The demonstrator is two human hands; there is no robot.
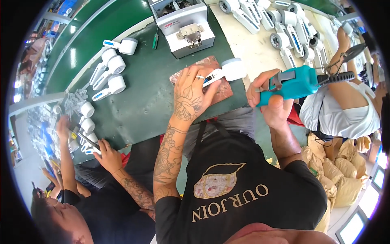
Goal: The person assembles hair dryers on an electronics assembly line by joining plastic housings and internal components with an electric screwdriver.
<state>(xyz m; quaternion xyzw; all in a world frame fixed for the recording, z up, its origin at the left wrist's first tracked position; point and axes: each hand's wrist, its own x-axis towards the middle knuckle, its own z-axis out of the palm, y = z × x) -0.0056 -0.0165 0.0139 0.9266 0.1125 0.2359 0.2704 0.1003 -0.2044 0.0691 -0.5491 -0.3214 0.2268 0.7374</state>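
Head view: left hand (190, 94) partly hides white device (226, 71) handle.

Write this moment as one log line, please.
left hand: pressing white handheld device onto brown pad | right hand: gripping teal electric screwdriver, raised off green bench

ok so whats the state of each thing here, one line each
left hand: pressing a white handheld device flat on the brown pad
right hand: gripping the teal power screwdriver, raised off the bench
grey machine: standing on the green bench, untouched
finished white devices: piled on the pale surface
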